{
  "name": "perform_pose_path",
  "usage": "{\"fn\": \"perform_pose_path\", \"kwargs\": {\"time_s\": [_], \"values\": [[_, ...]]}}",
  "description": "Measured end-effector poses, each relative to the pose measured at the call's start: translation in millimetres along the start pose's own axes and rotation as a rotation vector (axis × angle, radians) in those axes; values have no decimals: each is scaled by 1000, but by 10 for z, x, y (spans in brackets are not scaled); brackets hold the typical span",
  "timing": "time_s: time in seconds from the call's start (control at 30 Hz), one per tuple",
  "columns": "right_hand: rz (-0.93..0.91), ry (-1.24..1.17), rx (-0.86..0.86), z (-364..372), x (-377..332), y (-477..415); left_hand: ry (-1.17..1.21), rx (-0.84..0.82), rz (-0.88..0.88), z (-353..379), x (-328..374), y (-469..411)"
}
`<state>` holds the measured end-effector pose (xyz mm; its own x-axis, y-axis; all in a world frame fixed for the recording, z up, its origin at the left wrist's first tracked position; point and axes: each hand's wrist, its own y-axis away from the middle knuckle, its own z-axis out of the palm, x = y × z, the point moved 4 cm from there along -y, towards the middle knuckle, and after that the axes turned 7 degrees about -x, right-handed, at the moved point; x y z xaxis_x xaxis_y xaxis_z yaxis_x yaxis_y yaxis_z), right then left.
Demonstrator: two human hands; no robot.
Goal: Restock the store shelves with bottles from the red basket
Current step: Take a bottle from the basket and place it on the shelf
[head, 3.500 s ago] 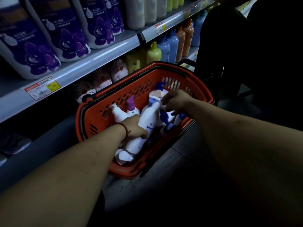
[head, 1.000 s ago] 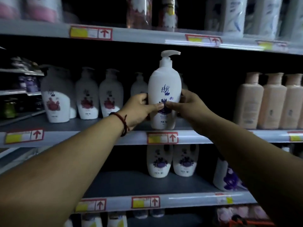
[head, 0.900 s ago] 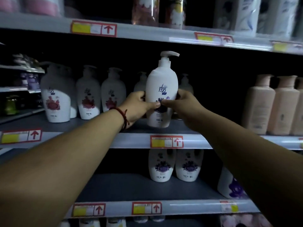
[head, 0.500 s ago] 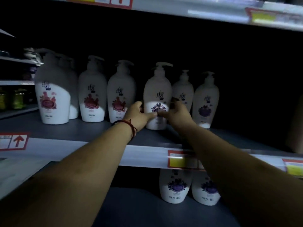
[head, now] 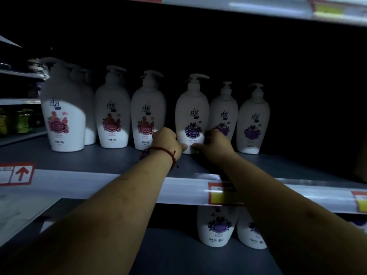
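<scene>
left hand: our left hand [head: 166, 140] is curled round the left flank of the purple-label bottle [head: 191, 114], low down near the base, with the thumb tip across the front.
right hand: same thing mirrored. Our right hand [head: 216, 144] wraps the right flank, its thumb nearly meeting the other one at the bottom front. Both are closed on the bottle and neither has let go.
bottle: it's upright, long axis vertical, pump head on top with the spout to the right. It looks set down on the shelf [head: 95, 160], but our thumbs cover the bottom edge so we can't swear to it.
direction: the bottle is straight ahead and dead between the hands, with neither one clearly nearer. The way out for us is straight back over the shelf lip.
row: two more purple bottles [head: 253, 120] stand just to its right, the nearer one close to our right knuckles. The red-label bottles [head: 148, 114] stand just to its left.
further out: the price strip [head: 224, 194] runs under our right forearm, and there are more bottles on the lower shelf [head: 217, 227].
vs a second ago: back then we held it by the middle, up at the shelf's front edge. Now it's deep in the row and our grip sits down by the base.
basket: the red basket is out of view now. It was right under us a few seconds back.
our guess: this one's basically placed. There's not much room either side, so we'd open up gently.
</scene>
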<state>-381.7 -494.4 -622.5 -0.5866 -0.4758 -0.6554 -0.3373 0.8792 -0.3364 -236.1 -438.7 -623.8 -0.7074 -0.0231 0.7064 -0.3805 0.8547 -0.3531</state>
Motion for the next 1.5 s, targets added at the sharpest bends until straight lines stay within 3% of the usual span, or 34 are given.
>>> {"fn": "perform_pose_path", "kwargs": {"time_s": [0.43,0.57,0.73,0.9,1.1,1.5], "values": [[-16,26,-11,-80,-17,40,-35,-105,-40,-9,9,39],[3,36,-33,-275,-143,206,-165,-268,-46,-193,185,151],[-55,242,-37,-631,-192,651,-397,-350,91,-384,520,644],[-102,410,-32,-1028,-54,1318,-265,-314,224,-390,927,1297],[-59,518,-23,-1586,409,2079,-306,-379,467,141,1500,1923],[261,503,-60,-2230,2035,3459,-375,-728,592,1997,1943,2882]]}}
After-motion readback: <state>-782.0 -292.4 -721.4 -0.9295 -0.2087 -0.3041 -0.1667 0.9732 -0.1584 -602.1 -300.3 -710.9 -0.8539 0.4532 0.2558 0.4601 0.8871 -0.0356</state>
